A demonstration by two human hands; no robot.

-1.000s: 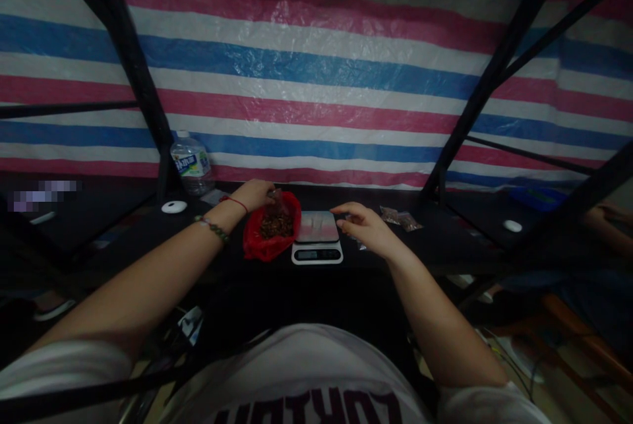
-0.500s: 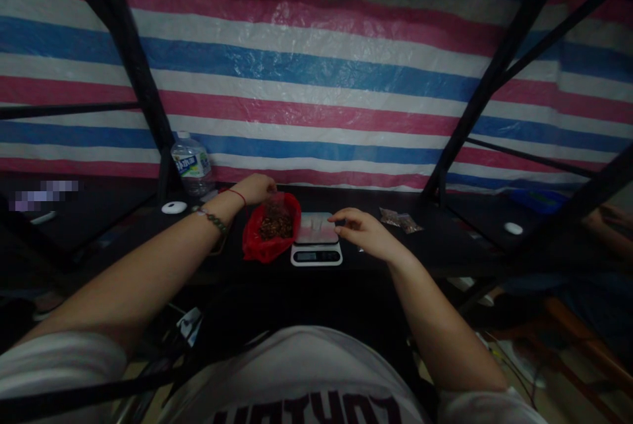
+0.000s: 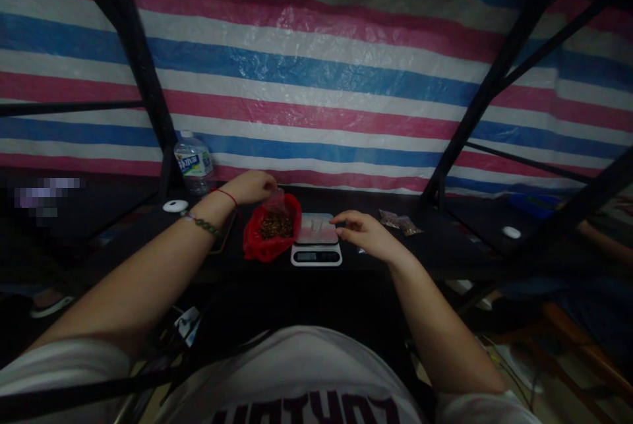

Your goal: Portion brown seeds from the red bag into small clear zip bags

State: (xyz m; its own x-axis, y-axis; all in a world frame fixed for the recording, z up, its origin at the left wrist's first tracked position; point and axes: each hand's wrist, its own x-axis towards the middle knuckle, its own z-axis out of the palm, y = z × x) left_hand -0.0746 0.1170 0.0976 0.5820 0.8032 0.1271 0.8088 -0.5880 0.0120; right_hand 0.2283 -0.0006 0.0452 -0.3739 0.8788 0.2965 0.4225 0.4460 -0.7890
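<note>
A red plastic bag [image 3: 257, 242] lies open on the dark table and holds brown dried bits [image 3: 275, 226]. My left hand [image 3: 252, 186] hovers over the bag's far edge, fingers pinched on a small clear packet [image 3: 275, 202] with brown bits in it. A white digital scale [image 3: 316, 242] stands just right of the bag. My right hand [image 3: 363, 233] rests at the scale's right edge, fingers loosely curled toward its platform; whether it holds anything is unclear.
A water bottle [image 3: 194, 163] and a small white round object [image 3: 175, 206] stand at the back left. Two small filled packets [image 3: 400, 221] lie to the right of my right hand. Black frame bars cross in front of the striped tarp [image 3: 316, 81].
My left hand has lifted slightly from the bag with the small packet. My right hand has slid a little lower and closer to the scale's right edge.
</note>
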